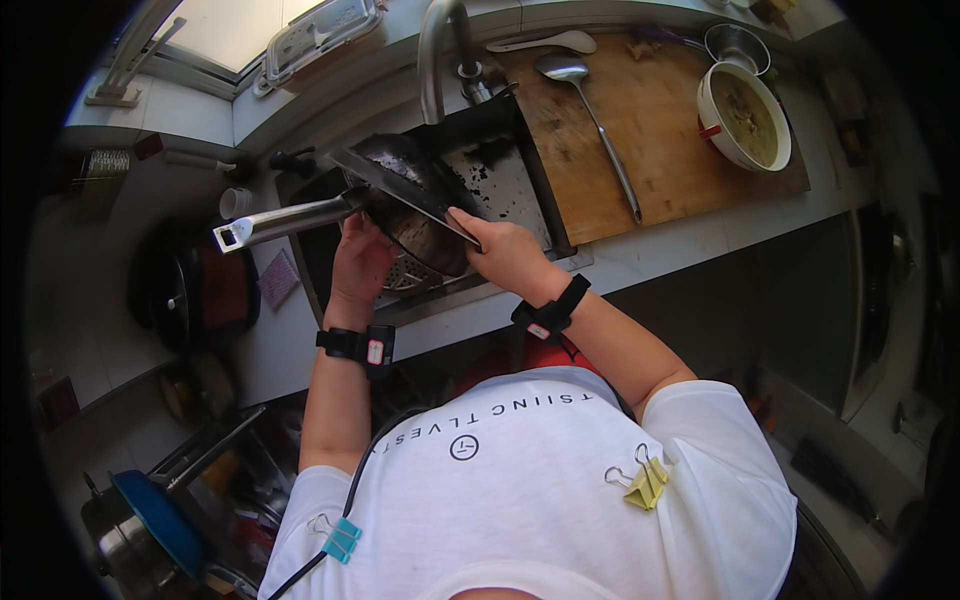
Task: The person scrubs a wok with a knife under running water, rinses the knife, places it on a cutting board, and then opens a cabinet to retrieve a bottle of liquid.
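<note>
Black pan (pixel 425 228): tilted over sink (pixel 520 188), clamped edge in right hand (pixel 508 260), placed left hand (pixel 360 265) near handle (pixel 290 220), couldn't tell if closed; had room toward sink's right edge.

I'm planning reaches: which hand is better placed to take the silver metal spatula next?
The right hand, probably: it is nearer the spatula on the brown rectangular wooden board. The left hand is farther, though both are at the blackened metal pan.

A spatula (pixel 601 138) lay on the board (pixel 665 160), a spoon (pixel 545 43) by its far left corner; a bowl (pixel 705 108) stood near its right edge.
</note>
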